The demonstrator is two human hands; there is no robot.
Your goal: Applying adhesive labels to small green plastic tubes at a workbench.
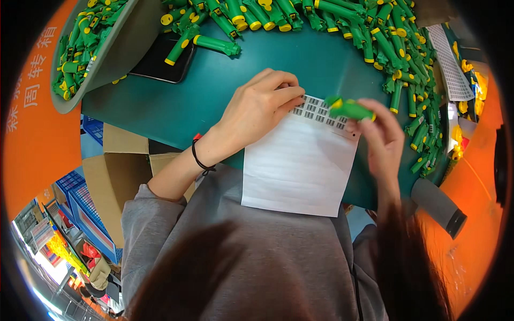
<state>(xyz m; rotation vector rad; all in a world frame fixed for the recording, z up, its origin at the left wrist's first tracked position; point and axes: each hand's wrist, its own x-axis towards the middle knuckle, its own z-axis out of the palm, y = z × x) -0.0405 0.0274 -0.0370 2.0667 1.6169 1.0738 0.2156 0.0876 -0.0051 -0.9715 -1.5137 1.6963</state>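
- While holding a green plastic tube [352, 110] in the right hand [385, 139], now pinching the upper-left corner of a white label sheet [297, 166] with the left hand [259, 105].
- Closed on paper at left; closed at right on the tube, between thumb and fingers, just across from the left pinch and over the sheet's printed end. Hard to tell whether touching it.
- Best, surely, to keep that left pinch firm and the paper flat; better to steady the tube before bringing any label near, and to press smoothly, without creasing.
- Looking bright green, tipped yellow at the right end, too motion-blurred for finer detail.
- Below the left pinch, plain white paper; right beside it, rows of small dark-printed labels [317, 113].
- Beyond both grips, heaped on the teal tabletop [214, 75], plenty more green tubes [386, 44].
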